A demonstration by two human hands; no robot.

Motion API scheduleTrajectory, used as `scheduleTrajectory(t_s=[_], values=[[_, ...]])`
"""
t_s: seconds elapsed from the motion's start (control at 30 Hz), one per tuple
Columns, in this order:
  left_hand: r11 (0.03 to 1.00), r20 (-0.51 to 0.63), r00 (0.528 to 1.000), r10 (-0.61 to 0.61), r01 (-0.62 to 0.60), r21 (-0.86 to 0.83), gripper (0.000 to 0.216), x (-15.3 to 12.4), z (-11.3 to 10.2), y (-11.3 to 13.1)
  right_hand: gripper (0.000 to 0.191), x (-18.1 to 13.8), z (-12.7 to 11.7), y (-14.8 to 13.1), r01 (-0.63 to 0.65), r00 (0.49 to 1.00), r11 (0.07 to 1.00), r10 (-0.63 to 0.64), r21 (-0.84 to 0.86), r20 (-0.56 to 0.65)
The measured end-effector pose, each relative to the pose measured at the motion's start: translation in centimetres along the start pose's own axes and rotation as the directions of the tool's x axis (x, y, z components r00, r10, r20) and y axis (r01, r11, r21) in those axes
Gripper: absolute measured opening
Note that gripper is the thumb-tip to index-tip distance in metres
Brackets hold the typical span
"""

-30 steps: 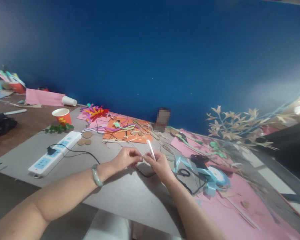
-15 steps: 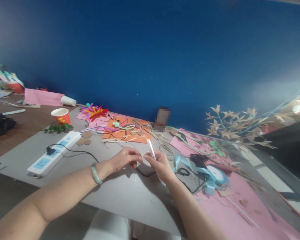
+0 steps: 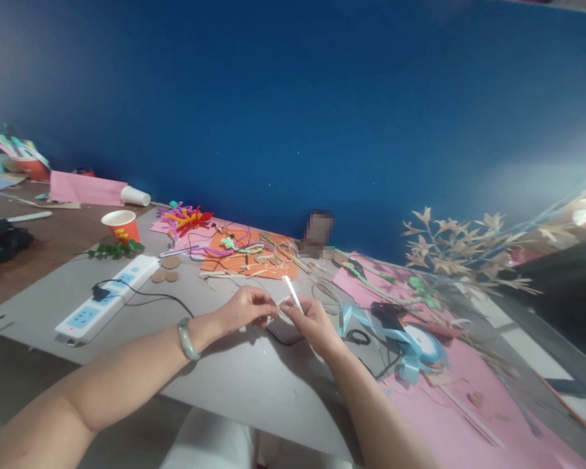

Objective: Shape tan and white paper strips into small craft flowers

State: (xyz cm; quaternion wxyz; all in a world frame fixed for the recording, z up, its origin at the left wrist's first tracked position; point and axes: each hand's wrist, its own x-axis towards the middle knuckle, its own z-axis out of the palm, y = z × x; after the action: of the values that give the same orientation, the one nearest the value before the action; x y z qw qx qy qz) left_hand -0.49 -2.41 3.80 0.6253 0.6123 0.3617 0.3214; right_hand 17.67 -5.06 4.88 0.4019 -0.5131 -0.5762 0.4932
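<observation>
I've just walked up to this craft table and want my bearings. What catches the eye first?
In the middle, the right hand holds a thin white stick tilted up, the left hand pinching at its lower end. Behind lies an orange sheet strewn with pipe cleaners; to the right, a pale blue ribbon roll on pink paper.

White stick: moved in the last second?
Yes, slightly: the tip of the white stick tilted left, toward the orange sheet; the right hand holding it stayed put.
</observation>
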Motion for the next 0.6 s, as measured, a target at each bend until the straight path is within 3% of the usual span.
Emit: scheduleTrajectory(t_s=[0.2, 0.6], values=[[0.999, 0.098, 0.995, 0.021, -0.026, 0.043, 0.019, 0.35, -0.26, -0.76, 0.022, -0.25, 0.27, -0.05, -0.001, 1.000, 0.999, 0.002, -0.034, 0.031], [1.000, 0.120, 0.993, 0.010, -0.008, -0.018, 0.024, 0.32, -0.34, -0.63, 0.026, -0.09, -0.38, -0.37, 0.041, 0.993, 0.999, -0.038, -0.033, 0.111]])
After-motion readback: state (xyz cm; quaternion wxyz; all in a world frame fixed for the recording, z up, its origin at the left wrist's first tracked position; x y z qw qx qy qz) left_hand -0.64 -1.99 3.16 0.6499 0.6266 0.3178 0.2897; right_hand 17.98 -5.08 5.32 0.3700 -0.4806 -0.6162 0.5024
